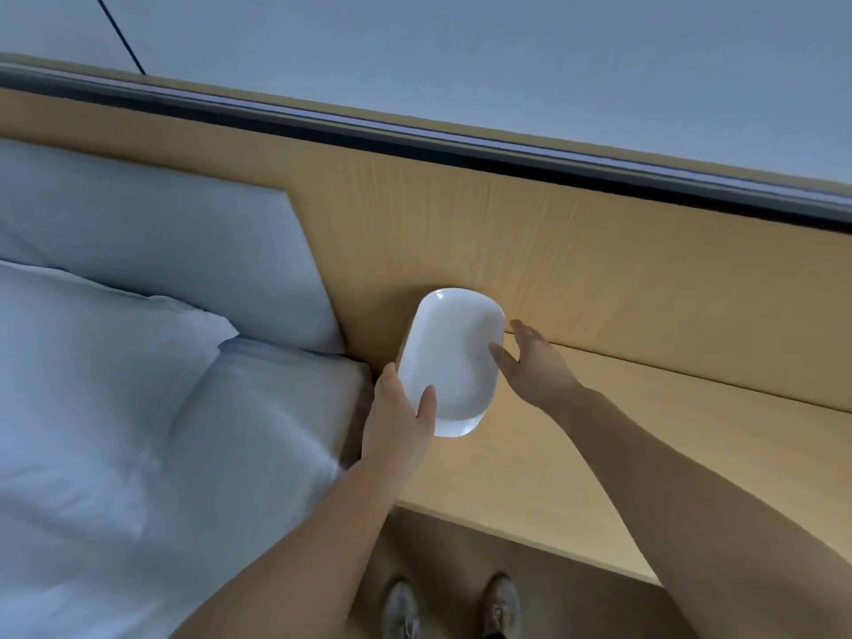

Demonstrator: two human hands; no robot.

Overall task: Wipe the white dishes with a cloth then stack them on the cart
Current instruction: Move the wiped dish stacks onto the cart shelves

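Note:
A white oval dish (454, 357) is held up over the near left end of a wooden shelf (622, 454). My left hand (401, 422) grips its near left rim, thumb on the inside and fingers underneath. My right hand (535, 366) is at the dish's right rim with fingers spread and relaxed, thumb tip close to or touching the edge. No cloth and no cart are in view.
A bed with white sheets (152, 454) and a pillow (92, 325) fills the left. A wooden headboard panel (507, 223) rises behind the shelf, with a dark ledge (461, 145) above it. My shoes (452, 611) stand on the carpet below.

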